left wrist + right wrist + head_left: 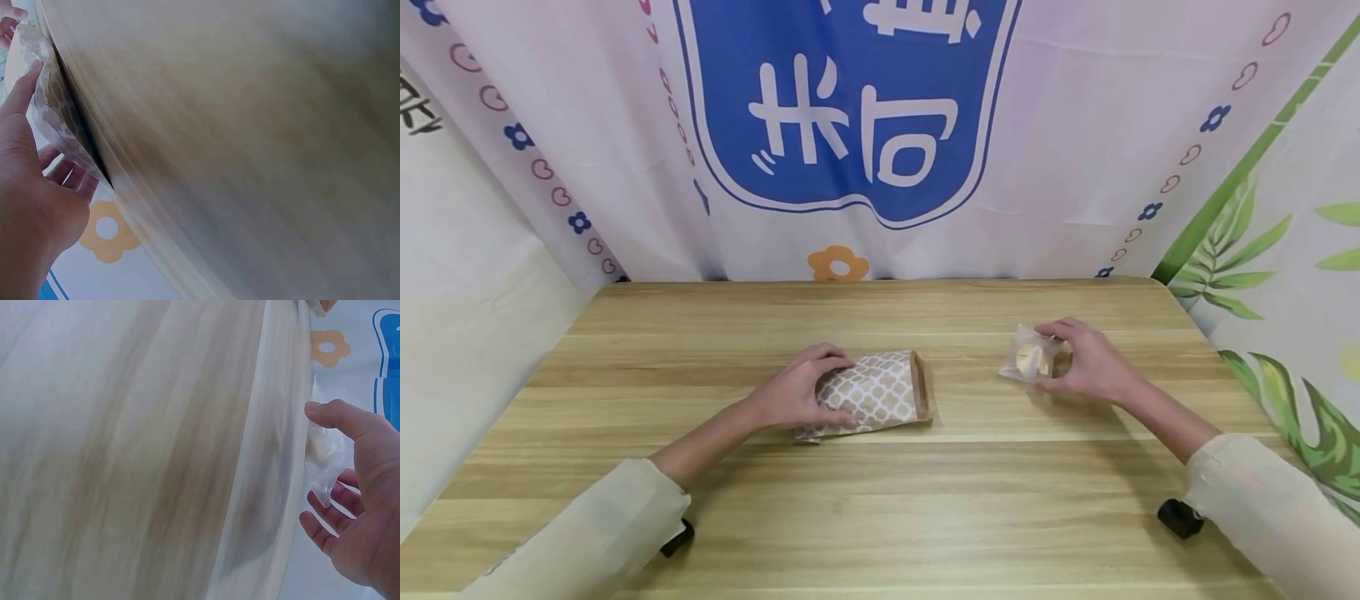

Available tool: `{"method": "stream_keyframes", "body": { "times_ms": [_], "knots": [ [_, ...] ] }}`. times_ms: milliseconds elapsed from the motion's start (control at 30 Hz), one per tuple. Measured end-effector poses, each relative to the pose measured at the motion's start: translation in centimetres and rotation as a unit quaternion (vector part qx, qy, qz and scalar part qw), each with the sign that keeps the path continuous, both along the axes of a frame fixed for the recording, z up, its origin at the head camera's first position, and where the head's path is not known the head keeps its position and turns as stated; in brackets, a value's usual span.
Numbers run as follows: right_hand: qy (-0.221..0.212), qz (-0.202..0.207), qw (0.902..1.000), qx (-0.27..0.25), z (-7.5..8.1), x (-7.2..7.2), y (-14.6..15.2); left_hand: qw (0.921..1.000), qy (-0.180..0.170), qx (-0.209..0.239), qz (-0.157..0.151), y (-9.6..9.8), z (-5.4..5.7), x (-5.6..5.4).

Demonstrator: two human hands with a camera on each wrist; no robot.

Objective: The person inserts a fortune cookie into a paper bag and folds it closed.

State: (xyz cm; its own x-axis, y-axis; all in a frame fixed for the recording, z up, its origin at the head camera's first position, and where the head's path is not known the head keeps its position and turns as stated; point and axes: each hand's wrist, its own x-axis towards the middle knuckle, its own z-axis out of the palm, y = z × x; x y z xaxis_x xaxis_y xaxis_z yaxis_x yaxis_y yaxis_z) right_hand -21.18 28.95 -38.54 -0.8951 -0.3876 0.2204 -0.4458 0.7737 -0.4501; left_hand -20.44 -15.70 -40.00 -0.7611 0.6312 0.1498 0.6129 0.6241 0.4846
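Observation:
A brown paper bag (876, 390) with a white lattice pattern lies flat near the middle of the table, its brown-edged end facing right. My left hand (801, 390) holds it by the left end, thumb along the near edge and fingers at the far edge. In the left wrist view, the thumb (24, 90) lies against the patterned paper bag (59, 119). To the right, a small clear plastic packet (1026, 357) shows something round and pale yellow inside. Curled around its right side are the thumb and fingers of my right hand (1086, 362), also seen holding the packet (325, 450) in the right wrist view.
Both hands work over a light wood-grain table (880, 508). Behind its far edge hangs a white curtain (1075, 192) with a blue emblem and an orange flower. A leaf-patterned cloth (1247, 275) borders the right side. Dark wrist devices (1180, 518) sit beneath the sleeves.

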Motion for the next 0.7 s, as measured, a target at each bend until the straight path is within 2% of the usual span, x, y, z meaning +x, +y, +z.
{"method": "stream_keyframes", "body": {
  "times_ms": [200, 700],
  "knots": [
    [-0.016, 0.009, 0.9998, -0.010, 0.1, 0.2, -0.9, 1.0000, 0.001, -0.003, -0.003, 0.0, -0.1, 0.0],
    [-0.017, 0.038, 0.9989, -0.021, 0.9, 0.4, -3.2, 1.0000, 0.004, -0.009, -0.002, 0.1, 0.0, 0.0]
  ]
}}
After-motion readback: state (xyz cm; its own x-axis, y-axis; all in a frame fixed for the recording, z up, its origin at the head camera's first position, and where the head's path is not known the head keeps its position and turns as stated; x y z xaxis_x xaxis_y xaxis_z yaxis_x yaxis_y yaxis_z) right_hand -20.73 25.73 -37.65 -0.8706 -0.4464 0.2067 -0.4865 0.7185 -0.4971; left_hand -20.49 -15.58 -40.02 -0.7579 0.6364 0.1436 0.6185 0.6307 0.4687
